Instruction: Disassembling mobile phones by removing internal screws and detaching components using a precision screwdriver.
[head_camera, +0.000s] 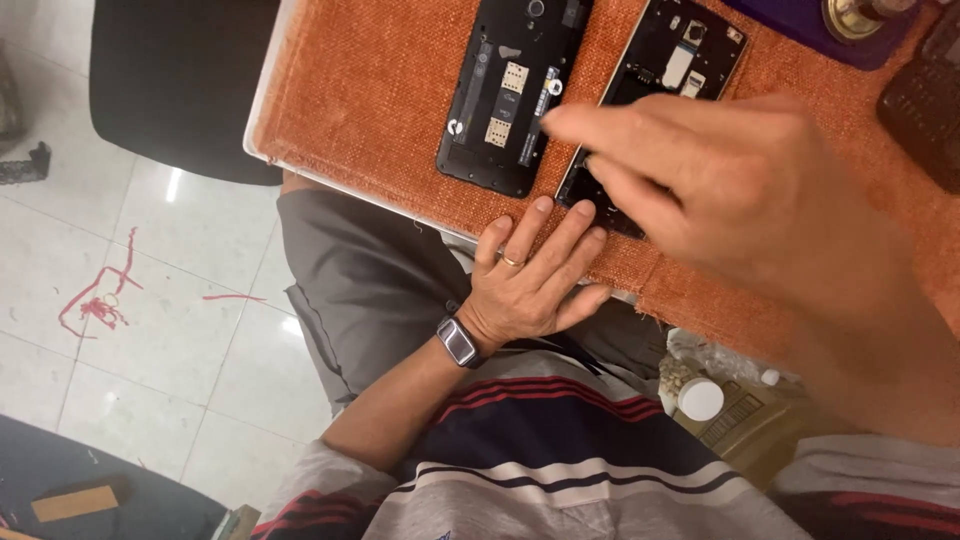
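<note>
Your left hand (530, 280) rests flat, grip empty, against the opened phone (650, 110); your right hand (740, 190) fingers it, grip loose

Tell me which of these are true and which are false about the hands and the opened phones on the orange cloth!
1. The left hand lies flat at the table edge with a ring on one finger. True.
2. The right hand holds a screwdriver. False: no tool shows in it; its fingers reach over the right phone part.
3. Two opened phone pieces lie on the orange cloth. True: the left phone part lies beside the right one.
4. A watch is on the right wrist. False: it is on the left wrist.
5. The cloth is blue. False: it is orange.
</note>
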